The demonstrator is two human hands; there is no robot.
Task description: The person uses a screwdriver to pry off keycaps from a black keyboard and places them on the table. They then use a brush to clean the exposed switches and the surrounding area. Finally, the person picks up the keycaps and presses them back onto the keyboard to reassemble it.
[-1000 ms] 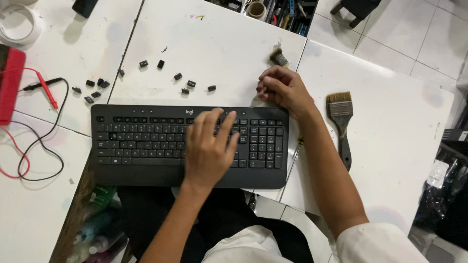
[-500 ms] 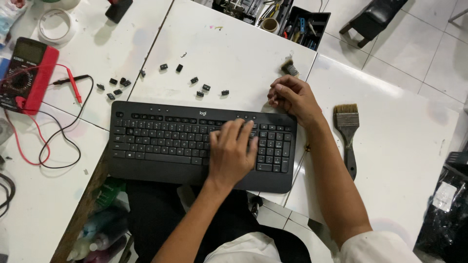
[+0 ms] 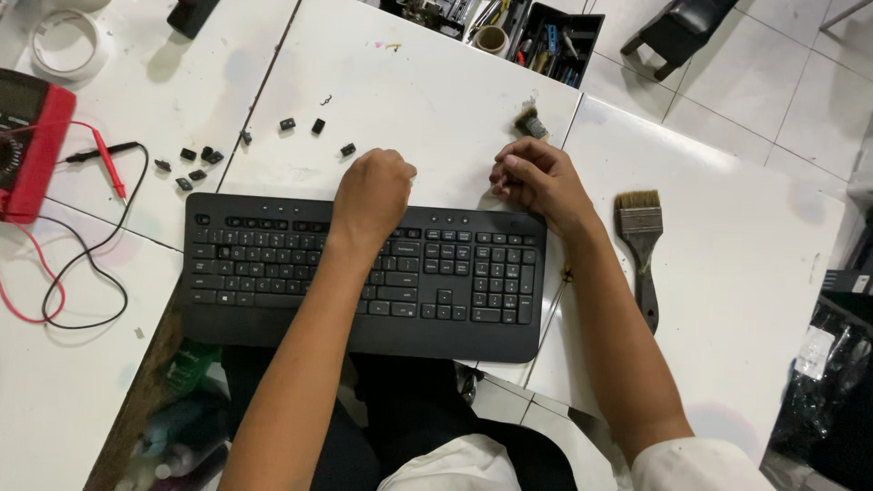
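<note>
Left hand [image 3: 371, 195] sits curled in a loose fist over the top edge of the keyboard [image 3: 273, 273], knuckles up, fingers tucked under, so whether it grips anything I cannot tell. Right hand [image 3: 536, 182] rests on the table [image 3: 436, 100] just past the keyboard's top right corner, fingers pinched together (something may be between the tips, too small to make out). The two hands are apart, a short gap of bare table between them.

The black keyboard lies flat across the seam of two white tables, its near edge hanging over the person's lap. Loose black keycaps [image 3: 195, 164] are scattered beyond its top left corner, with a few more [image 3: 316, 126] nearer the left hand. A small brush [image 3: 530, 122] lies just beyond the right hand; a wider paintbrush [image 3: 640, 245] lies beside the right forearm, bristles pointing away. Far left, a red multimeter [image 3: 32, 150] with its red and black leads [image 3: 100, 159], and a roll of tape [image 3: 64, 44] above it
</note>
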